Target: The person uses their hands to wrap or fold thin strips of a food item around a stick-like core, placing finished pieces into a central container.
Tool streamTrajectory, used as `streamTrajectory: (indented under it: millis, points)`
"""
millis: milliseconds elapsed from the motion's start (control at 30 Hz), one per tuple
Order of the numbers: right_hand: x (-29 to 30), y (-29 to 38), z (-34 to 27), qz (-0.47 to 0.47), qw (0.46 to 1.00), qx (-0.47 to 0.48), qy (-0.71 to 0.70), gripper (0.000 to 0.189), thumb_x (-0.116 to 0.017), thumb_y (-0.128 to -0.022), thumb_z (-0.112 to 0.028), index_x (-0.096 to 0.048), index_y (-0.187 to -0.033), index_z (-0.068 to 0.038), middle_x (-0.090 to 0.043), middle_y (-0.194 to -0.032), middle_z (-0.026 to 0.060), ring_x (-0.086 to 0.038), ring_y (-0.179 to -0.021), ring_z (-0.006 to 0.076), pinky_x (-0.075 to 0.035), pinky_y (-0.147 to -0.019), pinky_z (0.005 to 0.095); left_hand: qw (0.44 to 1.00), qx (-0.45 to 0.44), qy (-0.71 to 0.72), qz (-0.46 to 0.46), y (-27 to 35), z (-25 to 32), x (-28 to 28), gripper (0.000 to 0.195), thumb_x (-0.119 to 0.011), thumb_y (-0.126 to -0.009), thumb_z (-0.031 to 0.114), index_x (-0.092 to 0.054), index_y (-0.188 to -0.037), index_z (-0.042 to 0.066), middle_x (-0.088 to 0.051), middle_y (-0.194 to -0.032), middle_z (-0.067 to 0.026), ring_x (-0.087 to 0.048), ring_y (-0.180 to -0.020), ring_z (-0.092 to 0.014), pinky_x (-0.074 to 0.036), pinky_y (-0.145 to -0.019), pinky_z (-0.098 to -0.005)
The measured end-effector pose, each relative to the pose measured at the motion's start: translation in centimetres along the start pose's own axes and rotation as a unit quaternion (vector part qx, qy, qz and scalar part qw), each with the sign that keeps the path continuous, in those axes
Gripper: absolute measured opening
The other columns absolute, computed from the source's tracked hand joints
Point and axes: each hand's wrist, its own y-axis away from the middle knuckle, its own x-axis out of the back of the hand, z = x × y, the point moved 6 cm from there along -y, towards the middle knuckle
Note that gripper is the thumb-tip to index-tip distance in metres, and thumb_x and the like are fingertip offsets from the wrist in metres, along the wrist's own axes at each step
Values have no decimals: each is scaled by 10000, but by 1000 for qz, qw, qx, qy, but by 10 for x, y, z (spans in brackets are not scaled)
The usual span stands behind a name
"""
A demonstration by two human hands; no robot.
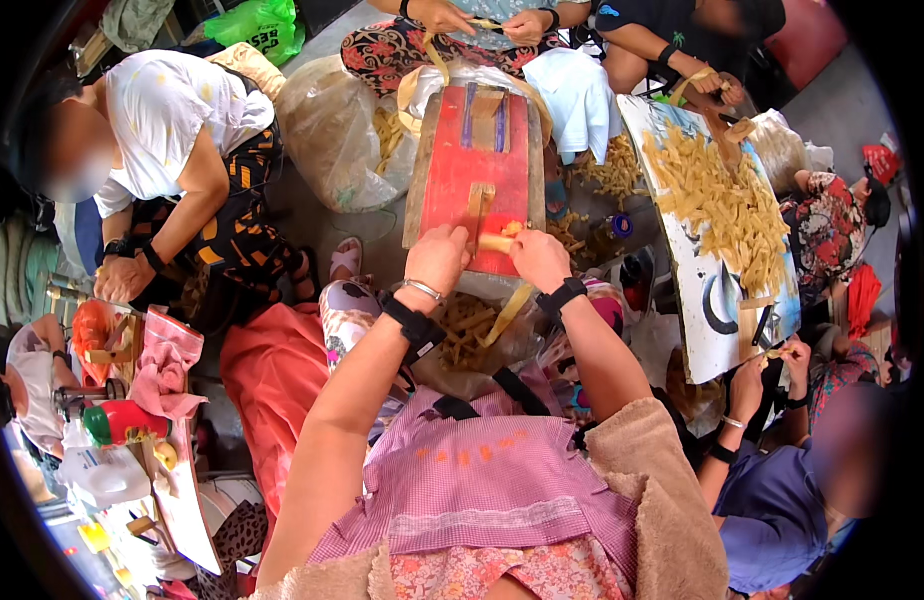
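A pale yellow strip (496,242) lies across the near end of a red board (450,150), with a small orange-yellow clump (512,227) beside it. My right hand (540,259) grips the strip's right end. A long yellow band (508,313) hangs below that hand towards my lap. My left hand (438,259) is at the strip's left side, its fingers bent against the foot of an upright wooden block (480,202). Whether those fingertips pinch anything is hidden. Under the board's near end, a clear plastic bag (462,371) holds several yellow pieces.
Across the board, a person's hands (484,22) hold another strip. A white panel (702,300) heaped with yellow pieces (721,202) stands at right, where co-workers hold strips. Someone in white (158,120) sits at left, near a clear plastic sack (334,135) and red cloth (263,375).
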Motion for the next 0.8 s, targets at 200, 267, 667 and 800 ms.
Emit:
streamTrajectory:
  millis: [200,267,667,800]
  points:
    - [0,24,25,-46,960,-17,-275,304,-545,-879,-287,-634,-797,-8,-616,-654,101,-590,-583,226,-447,-522,334,994,-25,77,-67,43,31,29,198,-589,-822,191,-573,-990,87,-575,-929,-125,-585,-903,-322,-504,-737,-433]
    - [-3,57,2,-165,858,-46,-484,277,-566,-893,-280,-621,-816,-19,-579,-633,21,-528,-542,97,-371,-458,224,991,-87,75,64,52,56,62,321,-605,-759,119,-564,-1076,80,-568,-1035,-120,-556,-993,-310,-486,-824,-408]
    - [21,133,-29,-280,767,79,-572,291,-545,-881,-69,-562,-1166,-15,-626,-1062,56,-574,-810,81,-440,-581,186,797,127,479,-345,131,64,-1,251,-461,-956,233,-620,-907,44,-645,-748,-42,-615,-663,-143,-487,-608,-250]
    - [-4,139,-25,-211,870,114,-430,250,-550,-889,-85,-557,-1130,-16,-644,-955,63,-563,-722,63,-453,-566,189,626,244,685,-282,127,60,14,326,-458,-975,314,-615,-906,38,-626,-701,-22,-571,-561,-81,-433,-499,-186]
